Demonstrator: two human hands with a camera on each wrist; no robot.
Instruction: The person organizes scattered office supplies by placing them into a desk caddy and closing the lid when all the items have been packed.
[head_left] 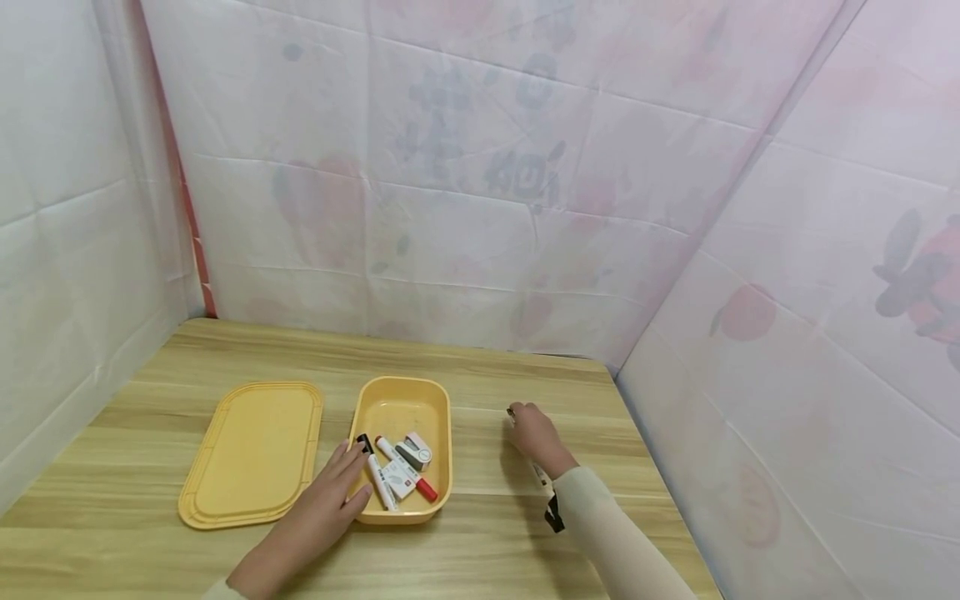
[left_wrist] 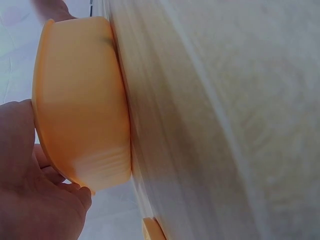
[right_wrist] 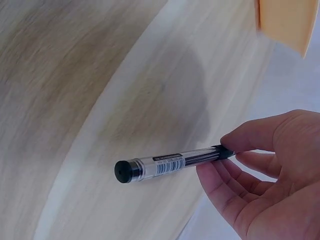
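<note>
A yellow plastic box (head_left: 447,433) stands on the table, holding a black-capped white marker (head_left: 378,475), a red-capped marker (head_left: 426,489), a small white block (head_left: 399,478) and a small grey-and-white item (head_left: 415,451). My left hand (head_left: 326,496) rests over the box's near left corner, its fingers reaching across the rim and its thumb at the near edge. In the left wrist view, that hand (left_wrist: 40,185) touches the rim. To the right of the box, my right hand (head_left: 538,437) pinches a clear-barrelled pen (right_wrist: 172,162) with black ends between thumb and fingers, over the tabletop.
A flat yellow lid (head_left: 258,450) lies on the table left of the box. The wood-grain table (head_left: 480,550) is bordered by printed white sheeting (head_left: 465,208) at the back and both sides.
</note>
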